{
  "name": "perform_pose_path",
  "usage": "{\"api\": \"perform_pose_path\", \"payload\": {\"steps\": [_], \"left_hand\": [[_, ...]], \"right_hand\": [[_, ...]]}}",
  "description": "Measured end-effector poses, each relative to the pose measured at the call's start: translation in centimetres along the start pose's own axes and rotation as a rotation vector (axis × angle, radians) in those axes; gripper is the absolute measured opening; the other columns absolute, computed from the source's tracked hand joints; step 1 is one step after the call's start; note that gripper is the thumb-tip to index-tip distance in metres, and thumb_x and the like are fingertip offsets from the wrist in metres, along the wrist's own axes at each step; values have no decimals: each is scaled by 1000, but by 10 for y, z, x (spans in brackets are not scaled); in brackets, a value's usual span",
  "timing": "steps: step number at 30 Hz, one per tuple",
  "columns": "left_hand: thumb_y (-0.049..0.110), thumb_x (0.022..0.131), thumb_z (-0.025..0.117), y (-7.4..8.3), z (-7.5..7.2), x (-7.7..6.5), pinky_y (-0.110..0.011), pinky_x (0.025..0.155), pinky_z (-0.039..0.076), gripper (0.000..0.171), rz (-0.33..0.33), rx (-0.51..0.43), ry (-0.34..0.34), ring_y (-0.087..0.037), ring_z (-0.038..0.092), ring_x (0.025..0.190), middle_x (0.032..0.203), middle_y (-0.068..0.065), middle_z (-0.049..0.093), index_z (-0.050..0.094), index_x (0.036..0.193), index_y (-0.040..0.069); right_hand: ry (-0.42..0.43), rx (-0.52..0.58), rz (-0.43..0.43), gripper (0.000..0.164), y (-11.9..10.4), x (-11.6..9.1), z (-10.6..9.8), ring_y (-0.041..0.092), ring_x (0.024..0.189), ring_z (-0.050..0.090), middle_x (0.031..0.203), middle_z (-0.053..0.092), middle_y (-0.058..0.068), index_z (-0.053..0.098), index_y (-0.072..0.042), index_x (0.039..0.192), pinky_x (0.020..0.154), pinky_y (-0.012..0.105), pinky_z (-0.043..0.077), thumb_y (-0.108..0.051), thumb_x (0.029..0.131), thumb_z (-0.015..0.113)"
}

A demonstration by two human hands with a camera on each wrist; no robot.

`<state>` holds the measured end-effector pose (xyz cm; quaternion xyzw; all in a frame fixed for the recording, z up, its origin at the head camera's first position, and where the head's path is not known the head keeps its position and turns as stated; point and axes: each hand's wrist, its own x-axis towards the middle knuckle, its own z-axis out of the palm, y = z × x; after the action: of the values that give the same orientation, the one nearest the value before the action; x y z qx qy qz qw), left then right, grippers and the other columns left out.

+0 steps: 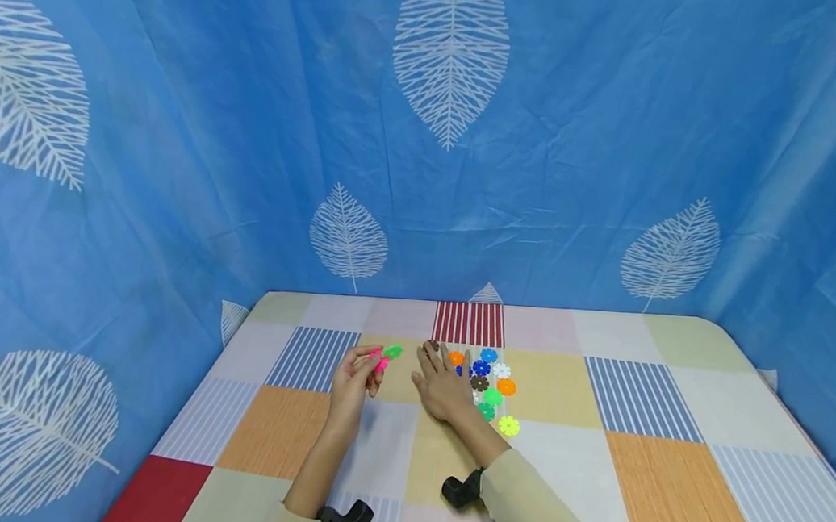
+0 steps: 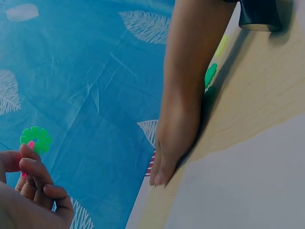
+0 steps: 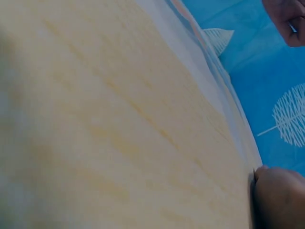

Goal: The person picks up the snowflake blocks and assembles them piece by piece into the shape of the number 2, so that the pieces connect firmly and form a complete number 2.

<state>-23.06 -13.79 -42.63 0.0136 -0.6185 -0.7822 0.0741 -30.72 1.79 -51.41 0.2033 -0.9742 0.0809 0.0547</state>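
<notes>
Over the patchwork tablecloth (image 1: 564,457), left hand (image 1: 350,382) pinches a pink piece (image 1: 382,364) between thumb and fingers, a green disc (image 1: 393,351) touching it. Right hand (image 1: 444,388) lies palm down, fingers straight and spread, a brown disc (image 1: 432,345) by its fingertips; loose coloured discs (image 1: 492,397) lie clustered just beside it.

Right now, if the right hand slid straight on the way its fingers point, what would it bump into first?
Most likely the dark brown flower-shaped disc, right at the fingertips of the right hand; whether they already touch it is unclear from the head view.
</notes>
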Motion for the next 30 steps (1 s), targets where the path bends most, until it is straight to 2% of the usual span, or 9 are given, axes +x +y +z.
{"api": "perform_pose_path", "payload": {"steps": [4,8,14,21,26,30], "left_hand": [[5,93,51,-10,3,9,-16,47,33,21,-4,-14,30,-8,41,54,64,-2,51,51,111,-6],[4,92,52,-17,10,11,-16,47,34,20,-14,-2,36,-8,41,53,63,-3,51,52,109,-5],[5,90,51,-33,26,14,-17,47,34,22,-40,16,-5,-8,41,53,63,-3,52,52,109,-6],[6,90,53,-52,47,19,-17,47,35,21,-111,18,-36,-7,42,52,62,0,53,53,108,-5],[4,90,53,-56,62,17,-17,47,36,22,-137,10,-83,-7,43,52,62,-1,53,53,109,-7],[2,91,51,-55,70,11,-18,47,36,24,-124,23,-126,-6,43,50,61,-1,52,50,111,-10]], "right_hand": [[15,13,21,50,14,-2,-1,25,138,13,151,20,4,26,-15,146,104,60,-1,-37,101,23],[43,52,33,49,33,-10,-3,26,138,15,151,21,6,29,-14,145,104,61,1,-36,101,25],[80,85,67,47,65,-26,-7,28,137,17,150,24,8,33,-14,144,104,62,3,-33,101,30],[113,96,116,46,95,-43,-9,30,136,20,148,27,10,37,-15,142,103,62,3,-33,100,31],[131,117,131,47,108,-52,-14,31,135,22,148,27,12,38,-13,141,103,63,3,-35,99,34],[147,164,136,49,113,-55,-17,33,134,23,147,28,13,41,-10,139,103,63,2,-38,99,35]]}}
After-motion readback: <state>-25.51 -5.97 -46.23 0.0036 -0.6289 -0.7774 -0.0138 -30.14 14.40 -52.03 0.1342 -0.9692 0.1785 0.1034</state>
